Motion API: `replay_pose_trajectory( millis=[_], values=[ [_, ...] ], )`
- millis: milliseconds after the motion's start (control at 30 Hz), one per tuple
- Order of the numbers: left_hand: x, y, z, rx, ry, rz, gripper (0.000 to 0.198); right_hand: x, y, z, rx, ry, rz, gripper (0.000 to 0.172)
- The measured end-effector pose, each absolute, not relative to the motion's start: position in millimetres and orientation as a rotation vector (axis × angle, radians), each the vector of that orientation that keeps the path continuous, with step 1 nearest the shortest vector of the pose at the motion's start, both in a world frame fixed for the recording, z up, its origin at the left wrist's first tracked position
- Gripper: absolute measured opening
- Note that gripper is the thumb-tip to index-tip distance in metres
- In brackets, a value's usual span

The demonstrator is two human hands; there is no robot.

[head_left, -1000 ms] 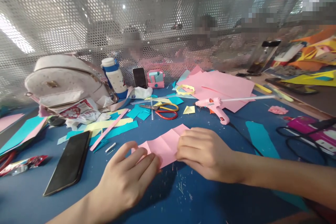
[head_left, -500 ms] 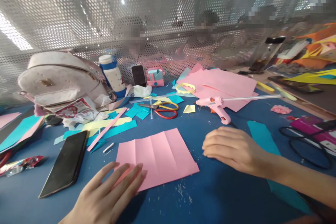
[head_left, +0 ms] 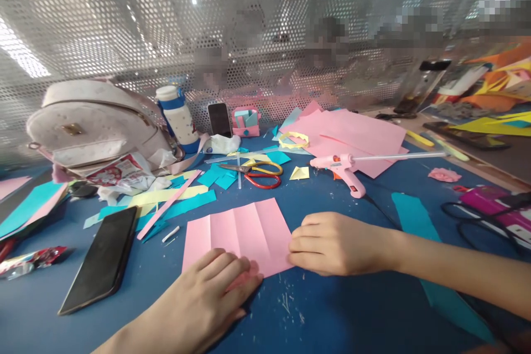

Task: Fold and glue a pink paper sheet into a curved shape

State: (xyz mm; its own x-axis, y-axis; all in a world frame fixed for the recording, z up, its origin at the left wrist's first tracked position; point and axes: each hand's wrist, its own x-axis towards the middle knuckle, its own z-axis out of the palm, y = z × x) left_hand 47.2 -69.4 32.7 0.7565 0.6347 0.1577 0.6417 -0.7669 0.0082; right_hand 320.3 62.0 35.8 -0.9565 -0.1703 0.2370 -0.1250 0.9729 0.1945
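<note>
A pink sheet of paper [head_left: 240,227] with several upright creases lies on the blue table in front of me. My left hand [head_left: 215,285] rests over its near edge, fingers bent and close together on the paper. At the sheet's right edge, my right hand [head_left: 327,243] has its fingers drawn together around the corner; its thumb is hidden. Beyond the sheet are scissors [head_left: 265,179] with red and yellow handles and a pink glue gun [head_left: 344,168] with a long clear glue stick in it.
A black phone [head_left: 99,260] lies to the left, near paper strips [head_left: 174,204]. Behind stand a white backpack [head_left: 99,121] and a bottle [head_left: 178,119]. Pink sheets [head_left: 352,133] are stacked at the back. A purple box [head_left: 493,204] with a black cable sits right.
My left hand has slid right along the near edge, its fingers curling in. My right hand has moved left from the bare table to the paper's right edge. The sheet has shifted slightly.
</note>
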Motion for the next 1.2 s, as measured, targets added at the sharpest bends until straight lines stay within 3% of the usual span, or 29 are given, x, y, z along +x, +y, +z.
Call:
replay_pose_trajectory(
  millis=[300, 500, 600, 1000, 1200],
  values=[
    [58, -52, 22, -3.004, -1.015, -0.273, 0.039, 309, 64, 31, 0.189, -2.916, -0.163, 0.025],
    [56, -53, 18, -2.992, -1.015, -0.303, 0.041, 290, 80, 26, -0.047, -2.848, 0.755, 0.015],
    [55, -53, 13, -2.954, -0.993, -0.340, 0.041, 278, 85, 22, -0.302, -2.794, 1.000, 0.017],
    [54, -51, -16, -2.747, -0.987, -0.647, 0.034, 272, 75, 15, -0.383, -2.889, 0.736, 0.016],
    [54, -48, -10, -2.727, -0.985, -0.658, 0.032, 271, 74, 11, -0.373, -2.903, 0.679, 0.025]
  ],
)
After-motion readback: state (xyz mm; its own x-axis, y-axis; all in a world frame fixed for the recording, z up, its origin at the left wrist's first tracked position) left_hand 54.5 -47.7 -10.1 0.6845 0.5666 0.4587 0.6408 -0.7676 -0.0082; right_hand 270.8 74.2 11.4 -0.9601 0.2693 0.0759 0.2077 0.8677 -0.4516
